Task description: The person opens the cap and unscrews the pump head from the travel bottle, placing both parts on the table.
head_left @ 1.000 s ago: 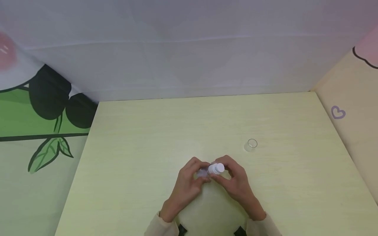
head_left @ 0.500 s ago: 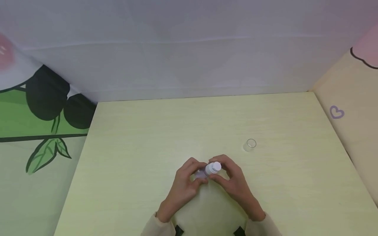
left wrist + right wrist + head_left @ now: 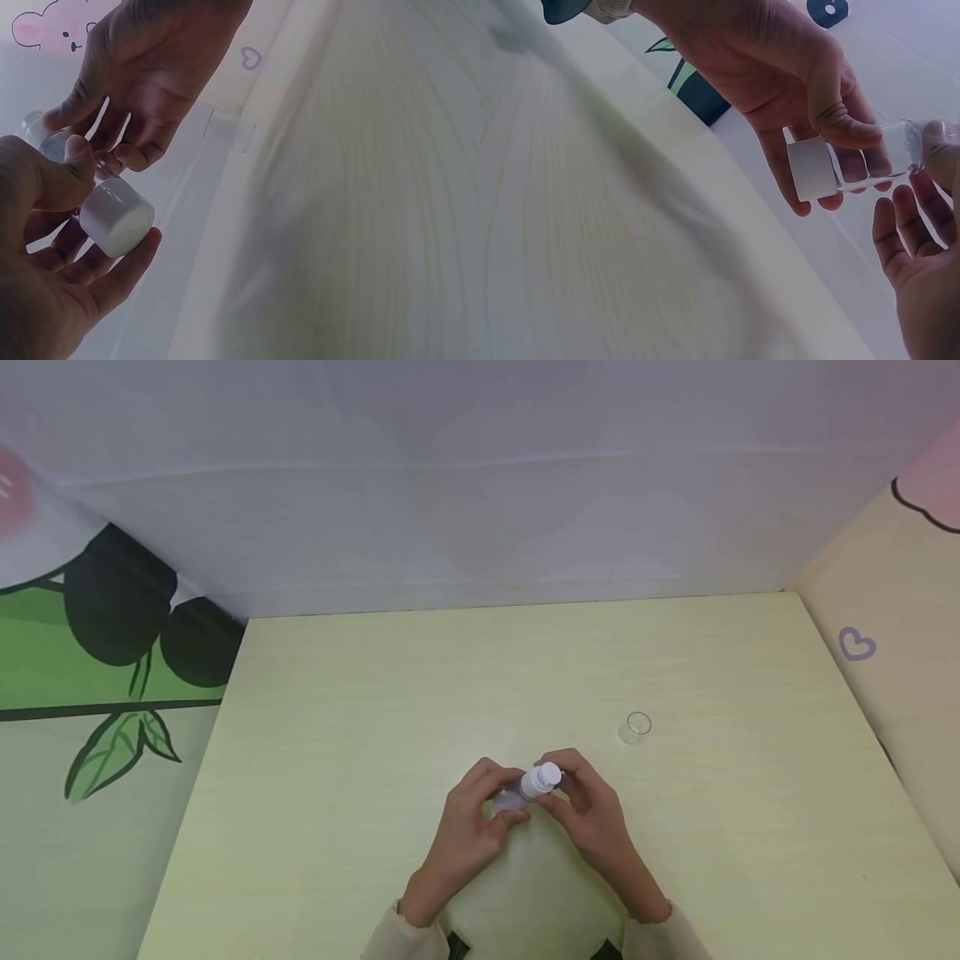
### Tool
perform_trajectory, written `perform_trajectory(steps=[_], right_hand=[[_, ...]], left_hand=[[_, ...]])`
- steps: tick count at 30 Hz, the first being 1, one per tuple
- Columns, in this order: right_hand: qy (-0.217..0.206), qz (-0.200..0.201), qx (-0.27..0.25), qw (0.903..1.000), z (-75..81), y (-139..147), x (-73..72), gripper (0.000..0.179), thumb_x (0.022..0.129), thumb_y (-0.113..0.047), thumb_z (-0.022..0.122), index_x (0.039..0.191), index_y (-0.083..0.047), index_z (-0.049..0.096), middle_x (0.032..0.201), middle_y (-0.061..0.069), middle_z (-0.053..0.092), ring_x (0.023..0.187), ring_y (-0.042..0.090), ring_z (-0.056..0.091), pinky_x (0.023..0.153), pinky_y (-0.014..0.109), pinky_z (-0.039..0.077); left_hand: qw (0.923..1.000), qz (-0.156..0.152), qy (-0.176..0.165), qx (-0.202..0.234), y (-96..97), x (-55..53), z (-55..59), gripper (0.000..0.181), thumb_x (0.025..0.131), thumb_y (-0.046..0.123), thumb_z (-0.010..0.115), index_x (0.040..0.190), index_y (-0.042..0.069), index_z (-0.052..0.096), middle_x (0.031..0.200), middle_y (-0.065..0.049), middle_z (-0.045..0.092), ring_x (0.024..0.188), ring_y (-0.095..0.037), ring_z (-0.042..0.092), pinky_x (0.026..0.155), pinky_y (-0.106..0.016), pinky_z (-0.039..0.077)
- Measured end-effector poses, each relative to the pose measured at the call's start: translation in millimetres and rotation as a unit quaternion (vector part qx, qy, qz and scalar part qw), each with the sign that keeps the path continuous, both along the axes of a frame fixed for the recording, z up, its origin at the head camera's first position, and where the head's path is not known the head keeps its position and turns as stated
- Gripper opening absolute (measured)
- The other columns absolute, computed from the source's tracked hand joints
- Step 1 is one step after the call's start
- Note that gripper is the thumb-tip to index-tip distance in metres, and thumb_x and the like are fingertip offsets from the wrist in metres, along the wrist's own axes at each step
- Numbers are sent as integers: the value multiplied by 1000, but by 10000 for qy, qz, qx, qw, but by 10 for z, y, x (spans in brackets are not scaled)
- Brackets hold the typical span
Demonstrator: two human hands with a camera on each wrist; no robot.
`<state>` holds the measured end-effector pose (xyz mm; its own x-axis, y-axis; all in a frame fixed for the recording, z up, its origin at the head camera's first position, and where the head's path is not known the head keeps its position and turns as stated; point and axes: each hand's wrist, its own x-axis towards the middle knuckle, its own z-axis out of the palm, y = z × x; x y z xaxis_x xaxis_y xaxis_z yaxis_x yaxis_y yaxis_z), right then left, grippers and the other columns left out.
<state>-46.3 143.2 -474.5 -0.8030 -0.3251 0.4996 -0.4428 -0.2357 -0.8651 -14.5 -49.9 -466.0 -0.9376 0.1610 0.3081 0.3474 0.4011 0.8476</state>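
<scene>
A small clear pump bottle point(image 3: 540, 781) with a white top is held tilted over the table, its top toward the right. My left hand point(image 3: 474, 827) grips the clear body, thumb on one side and fingers on the other. In the right wrist view the white base point(image 3: 812, 169) sticks out past the left fingers. My right hand point(image 3: 588, 814) pinches the white top end between thumb and fingers; in the left wrist view its thumb lies by the collar. Its lower fingers hang loosely curled. The right hand hides part of the top in the right wrist view.
A short clear cylinder point(image 3: 633, 728), open at its upper end, stands on the pale wooden table point(image 3: 375, 710) beyond the right hand. A plain grey-white cloth wall point(image 3: 480, 527) rises behind the table, with printed panels at both sides.
Both hands and the bottle have shifted slightly left and up in the head view. The right fingers have changed position around the white top. The clear cylinder stays in place.
</scene>
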Motion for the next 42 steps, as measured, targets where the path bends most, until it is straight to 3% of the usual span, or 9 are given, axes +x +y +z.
perform_trajectory(steps=[6,11,18,32,42], right_hand=[[-19,-59,297,9995,-6,15,-3,41,91,17,64,131,12,56,131,0,61,120,6,61,106,23,53],[-383,-68,449,9982,12,30,27,50,91,18,66,137,14,47,136,-4,57,123,3,59,107,19,49],[-797,-235,259,9962,61,-9,45,45,91,12,71,125,15,41,123,-8,54,112,4,56,101,18,49],[-455,-149,159,9987,80,0,46,39,88,23,64,124,15,52,124,-2,57,109,6,58,100,19,52],[-418,19,13,9991,77,20,70,45,89,25,58,132,16,52,134,5,61,120,9,61,107,23,52]], left_hand=[[9999,26,122,-36,-6,-4,6,50,74,2,91,118,15,72,98,2,61,94,-10,62,85,-29,56],[9999,47,145,-5,-6,-9,6,48,76,6,91,119,18,72,100,1,61,95,-11,62,86,-31,56],[9999,17,78,89,0,-4,26,47,79,12,91,120,21,72,104,2,63,102,-10,66,90,-29,56],[9999,-90,-16,74,-18,16,34,45,80,14,90,120,20,70,107,3,63,103,-10,66,90,-32,57],[9998,-120,-22,157,-41,24,15,44,82,15,89,121,22,69,109,5,64,103,-11,66,87,-30,58]])
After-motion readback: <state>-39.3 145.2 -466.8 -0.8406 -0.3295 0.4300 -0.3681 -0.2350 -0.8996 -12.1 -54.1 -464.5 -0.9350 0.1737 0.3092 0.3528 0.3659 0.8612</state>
